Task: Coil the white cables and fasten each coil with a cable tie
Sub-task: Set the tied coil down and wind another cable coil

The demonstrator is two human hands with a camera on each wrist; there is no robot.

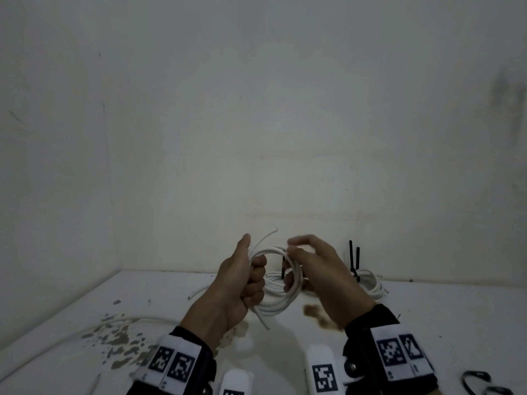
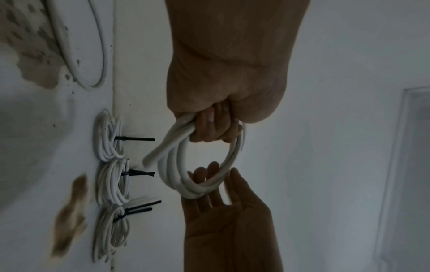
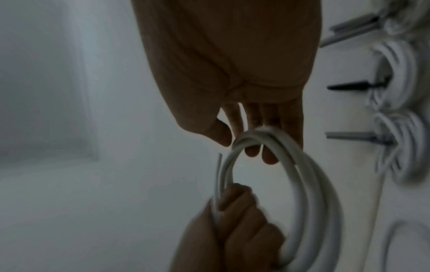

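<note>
A coil of white cable (image 1: 273, 305) (image 2: 170, 165) (image 3: 309, 174) is held up above the white table (image 1: 427, 309). My left hand (image 1: 248, 277) (image 2: 214, 128) (image 3: 237, 211) grips its left side in a fist, and both cable ends stick out past that fist. My right hand (image 1: 308, 260) (image 2: 221, 217) (image 3: 256, 117) is at the coil's right side, with fairly straight fingers behind the strands and the thumb beside them. No tie is on this coil. Three tied coils (image 2: 109, 138) (image 2: 111, 182) (image 2: 109, 233) lie along the wall, each with black tie tails.
A loose white cable (image 1: 137, 319) (image 2: 69, 46) lies on the table to the left, over patches of peeled paint (image 1: 119, 337). Black cable ties (image 1: 476, 377) lie at the near right. A brown stain (image 1: 316, 312) marks the table below the hands. The wall stands close behind.
</note>
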